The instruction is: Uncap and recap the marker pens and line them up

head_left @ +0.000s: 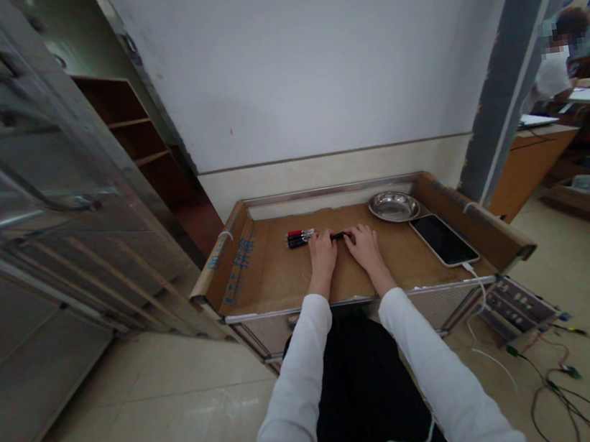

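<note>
Black pen (338, 235) now, mid-cardboard (285, 274), bridging the gap between left hand (322, 248) and right hand (364, 244), fingers curled in narrow, an end seemingly pinched in each! Looks like the two-handed handling step, and the next move should call for steady fingertips at both ends, with more pens (297, 239) lying just beside the left hand

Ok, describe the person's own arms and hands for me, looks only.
The left sleeve and right sleeve are long, white and plain, with no visible markings, stopping short of the bare, ungloved left hand and right hand.
</note>
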### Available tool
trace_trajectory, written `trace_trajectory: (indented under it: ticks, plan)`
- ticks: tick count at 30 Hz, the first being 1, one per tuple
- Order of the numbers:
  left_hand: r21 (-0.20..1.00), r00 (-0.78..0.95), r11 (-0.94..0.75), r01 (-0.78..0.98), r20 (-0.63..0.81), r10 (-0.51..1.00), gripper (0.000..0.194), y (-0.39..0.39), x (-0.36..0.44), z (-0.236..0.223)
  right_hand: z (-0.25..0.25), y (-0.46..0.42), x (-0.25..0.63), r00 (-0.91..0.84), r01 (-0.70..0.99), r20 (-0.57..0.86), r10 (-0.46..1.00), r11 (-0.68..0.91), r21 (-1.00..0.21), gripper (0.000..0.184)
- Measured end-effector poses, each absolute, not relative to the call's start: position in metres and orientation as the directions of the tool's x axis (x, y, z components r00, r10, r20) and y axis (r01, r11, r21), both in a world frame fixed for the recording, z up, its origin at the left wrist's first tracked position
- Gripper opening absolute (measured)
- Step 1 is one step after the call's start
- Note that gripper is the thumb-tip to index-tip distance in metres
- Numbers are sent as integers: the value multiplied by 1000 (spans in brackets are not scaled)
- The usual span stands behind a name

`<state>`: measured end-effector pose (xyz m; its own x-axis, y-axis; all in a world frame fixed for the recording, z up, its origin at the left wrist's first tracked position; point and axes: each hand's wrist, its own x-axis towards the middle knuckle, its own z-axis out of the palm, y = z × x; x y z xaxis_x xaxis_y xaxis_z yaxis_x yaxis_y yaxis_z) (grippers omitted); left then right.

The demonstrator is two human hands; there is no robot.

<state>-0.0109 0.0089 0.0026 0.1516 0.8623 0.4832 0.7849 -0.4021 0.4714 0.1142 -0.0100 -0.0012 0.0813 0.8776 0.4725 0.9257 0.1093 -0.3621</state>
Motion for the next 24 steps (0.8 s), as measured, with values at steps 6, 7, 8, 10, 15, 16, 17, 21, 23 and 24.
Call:
trace_trajectory:
  ticks: [6, 7, 8, 10, 15, 16, 17, 21, 23, 24]
  plan:
    - [378, 159, -362, 852, 471, 868, 18, 7, -9, 5, -2, -10, 114, -14, 931, 441, 897, 172, -322, 24]
    - [365, 159, -357, 860, 474, 866, 20, 7, -8, 5, -3, -9, 114, -8, 933, 440, 898, 164, -319, 23]
    - [352, 157, -352, 867, 478, 864, 22, 6, -8, 4, -3, -9, 114, 4, 936, 439, 899, 150, -317, 23]
    - [329, 161, -350, 877, 486, 859, 24, 6, -7, 2, -4, -8, 114, 34, 943, 438, 899, 116, -312, 22]
    - [262, 215, -373, 890, 480, 851, 12, 7, -5, -2, -5, -9, 114, 53, 953, 446, 894, 89, -291, 21]
    - [252, 214, -365, 896, 476, 853, 13, 7, -5, -2, -4, -10, 114, 60, 953, 448, 892, 82, -290, 21]
    - [245, 206, -353, 903, 474, 856, 13, 7, -5, -2, -4, -10, 114, 73, 954, 449, 891, 68, -291, 21]
    - [228, 168, -301, 926, 466, 869, 13, 5, -5, 0, -1, -13, 114, 136, 953, 451, 882, 8, -304, 21]
    - [221, 163, -290, 931, 460, 873, 13, 4, -5, 2, -1, -13, 114, 144, 948, 458, 877, 10, -317, 21]
    - [220, 162, -288, 932, 458, 874, 13, 3, -5, 3, -1, -13, 114, 147, 946, 461, 875, 12, -325, 21]
